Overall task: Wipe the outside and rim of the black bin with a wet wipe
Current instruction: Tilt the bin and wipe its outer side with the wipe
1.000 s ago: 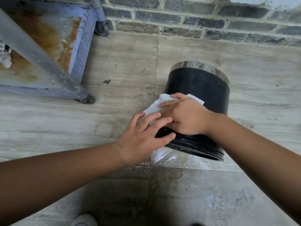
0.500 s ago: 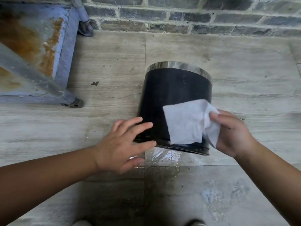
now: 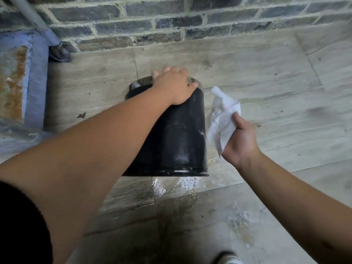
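The black bin [image 3: 179, 134] lies on its side on the tiled floor, its metal-rimmed mouth pointing away from me toward the brick wall. My left hand [image 3: 176, 84] is clamped over the far rim, fingers curled across the edge. Just right of the bin, my right hand [image 3: 241, 141] pinches a crumpled white wet wipe [image 3: 222, 119] that hangs in the air, apart from the bin wall. The bin's side shows wet streaks.
A brick wall [image 3: 171, 21] runs along the back. A rusty blue metal stand [image 3: 21, 82] with a foot [image 3: 59, 52] stands at the left. A soapy puddle [image 3: 177, 185] lies on the floor in front of the bin. A shoe tip [image 3: 228, 259] shows at the bottom.
My left hand moved from the bin's near base up to its far rim. My right hand pulled the wipe off the bin's side and out to the right.
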Demonstrator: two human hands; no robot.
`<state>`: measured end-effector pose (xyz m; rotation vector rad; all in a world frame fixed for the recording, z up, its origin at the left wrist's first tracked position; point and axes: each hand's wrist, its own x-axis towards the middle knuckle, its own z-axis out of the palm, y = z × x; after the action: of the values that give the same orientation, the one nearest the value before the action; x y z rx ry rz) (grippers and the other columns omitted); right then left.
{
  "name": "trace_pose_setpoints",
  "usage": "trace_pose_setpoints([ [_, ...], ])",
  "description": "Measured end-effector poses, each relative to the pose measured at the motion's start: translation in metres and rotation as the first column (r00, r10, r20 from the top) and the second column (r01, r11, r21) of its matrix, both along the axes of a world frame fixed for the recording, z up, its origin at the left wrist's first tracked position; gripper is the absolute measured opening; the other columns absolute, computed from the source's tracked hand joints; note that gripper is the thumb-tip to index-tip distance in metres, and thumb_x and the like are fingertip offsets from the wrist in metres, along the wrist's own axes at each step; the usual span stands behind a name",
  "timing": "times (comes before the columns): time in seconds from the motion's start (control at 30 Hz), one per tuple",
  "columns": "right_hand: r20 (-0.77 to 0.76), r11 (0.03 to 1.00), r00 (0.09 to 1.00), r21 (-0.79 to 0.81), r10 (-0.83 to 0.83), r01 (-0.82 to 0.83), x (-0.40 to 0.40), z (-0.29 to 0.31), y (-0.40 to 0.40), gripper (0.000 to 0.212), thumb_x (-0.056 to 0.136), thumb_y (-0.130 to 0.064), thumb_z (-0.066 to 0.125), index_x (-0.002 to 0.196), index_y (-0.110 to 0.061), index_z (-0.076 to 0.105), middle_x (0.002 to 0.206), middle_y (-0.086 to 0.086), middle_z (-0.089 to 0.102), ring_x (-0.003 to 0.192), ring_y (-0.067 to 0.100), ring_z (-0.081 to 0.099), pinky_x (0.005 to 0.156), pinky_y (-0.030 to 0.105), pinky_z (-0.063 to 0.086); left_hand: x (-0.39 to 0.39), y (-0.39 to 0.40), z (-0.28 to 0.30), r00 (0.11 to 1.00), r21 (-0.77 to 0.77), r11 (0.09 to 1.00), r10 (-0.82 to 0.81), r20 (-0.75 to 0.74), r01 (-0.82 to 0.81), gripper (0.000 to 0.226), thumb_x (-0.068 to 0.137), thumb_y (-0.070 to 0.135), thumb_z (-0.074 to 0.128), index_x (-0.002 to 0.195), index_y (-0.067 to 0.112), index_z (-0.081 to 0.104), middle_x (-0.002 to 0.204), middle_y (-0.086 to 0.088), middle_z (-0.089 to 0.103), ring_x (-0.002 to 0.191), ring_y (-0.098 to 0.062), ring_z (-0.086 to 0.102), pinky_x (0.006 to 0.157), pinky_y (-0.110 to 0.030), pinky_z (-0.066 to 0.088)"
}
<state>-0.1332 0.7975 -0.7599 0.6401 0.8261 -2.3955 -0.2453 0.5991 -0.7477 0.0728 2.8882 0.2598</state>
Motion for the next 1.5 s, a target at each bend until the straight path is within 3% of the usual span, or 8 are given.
trace_pose_setpoints([
  [0.2,-0.314,0.844,0.931,0.535,0.185,0.013,-0.011,-0.007,-0.018,0.035,0.097,-0.030,0.042,0.119,-0.013,0.063,0.099,-0.003,0.074,0.093,0.011,0.068,0.085,0.031,0.049,0.006,-0.019,-0.011,0.975,0.117,0.988,0.124,-0.184,-0.104,0.042,0.086,0.061,0.038,0.086,0.020,0.047,0.087,-0.001,0.053,0.085,-0.027,0.047,0.074,-0.042,0.029],
  [0.3,-0.402,0.635,0.728,0.770,0.556,-0.060,0.003,-0.019,-0.041,0.042,0.102,-0.023,0.044,0.144,-0.023,0.044,0.143,-0.001,0.051,0.131,0.005,0.046,0.109,0.029,0.037,0.010,-0.047,-0.012,0.957,0.249,0.949,0.237,-0.170,-0.191,0.043,0.086,0.062,0.040,0.082,0.020,0.048,0.084,0.000,0.055,0.081,-0.026,0.049,0.072,-0.038,0.037],
  [0.4,-0.515,0.565,0.438,0.825,0.737,0.019,0.016,-0.016,-0.071,0.044,0.102,-0.010,0.043,0.140,-0.029,0.033,0.154,-0.007,0.023,0.149,0.011,0.004,0.123,0.028,0.004,0.020,-0.079,-0.009,0.914,0.398,0.864,0.385,-0.129,-0.308,0.041,0.087,0.061,0.045,0.078,0.021,0.050,0.076,0.005,0.054,0.078,-0.022,0.050,0.066,-0.032,0.034],
  [0.67,-0.498,0.499,0.044,0.867,0.866,0.000,0.062,0.015,-0.099,0.038,0.095,-0.013,0.049,0.133,-0.011,0.057,0.146,-0.005,0.044,0.149,0.016,0.018,0.121,0.035,-0.002,0.060,-0.150,-0.010,0.767,0.715,0.525,0.641,0.024,-0.461,0.038,0.087,0.051,0.044,0.070,0.023,0.062,0.065,0.011,0.057,0.063,-0.009,0.050,0.062,-0.028,0.041],
  [0.9,-0.529,0.532,0.087,0.804,0.844,-0.266,0.097,0.034,-0.121,0.035,0.096,-0.015,0.047,0.125,-0.007,0.065,0.140,0.004,0.057,0.142,0.002,0.034,0.118,0.021,0.009,0.092,-0.198,-0.008,0.735,0.814,0.377,0.673,0.087,-0.442,0.036,0.091,0.042,0.047,0.059,0.028,0.056,0.059,0.017,0.054,0.062,-0.002,0.047,0.066,-0.021,0.039],
  [1.17,-0.544,0.487,-0.136,0.818,0.828,-0.306,0.092,0.054,-0.167,0.032,0.093,-0.011,0.053,0.118,0.002,0.068,0.133,0.015,0.062,0.131,0.021,0.052,0.118,0.036,0.025,0.116,-0.244,0.026,0.777,0.502,0.672,0.629,0.001,-0.544,0.029,0.099,0.030,0.033,0.075,0.025,0.049,0.077,0.006,0.053,0.081,-0.016,0.047,0.064,-0.016,0.039],
  [1.27,-0.560,0.481,-0.192,0.808,0.806,-0.340,0.090,0.065,-0.192,0.028,0.093,-0.006,0.053,0.111,0.010,0.069,0.122,0.023,0.068,0.122,0.030,0.060,0.111,0.042,0.037,0.114,-0.235,0.047,0.871,0.506,0.787,0.474,-0.130,-0.353,0.030,0.093,0.044,0.045,0.111,0.025,0.059,0.114,0.006,0.057,0.106,-0.012,0.051,0.092,-0.022,0.040],
  [1.5,-0.579,0.369,-0.095,0.629,0.810,-0.684,0.097,0.069,-0.229,0.038,0.091,-0.013,0.049,0.055,-0.002,0.047,0.056,0.002,0.033,0.054,0.022,0.035,0.057,0.036,0.036,0.130,-0.232,0.043,0.909,0.254,0.911,0.376,-0.180,-0.326,0.064,0.091,0.053,0.045,0.143,0.017,0.039,0.141,-0.011,0.043,0.131,-0.029,0.037,0.103,-0.033,0.030],
])
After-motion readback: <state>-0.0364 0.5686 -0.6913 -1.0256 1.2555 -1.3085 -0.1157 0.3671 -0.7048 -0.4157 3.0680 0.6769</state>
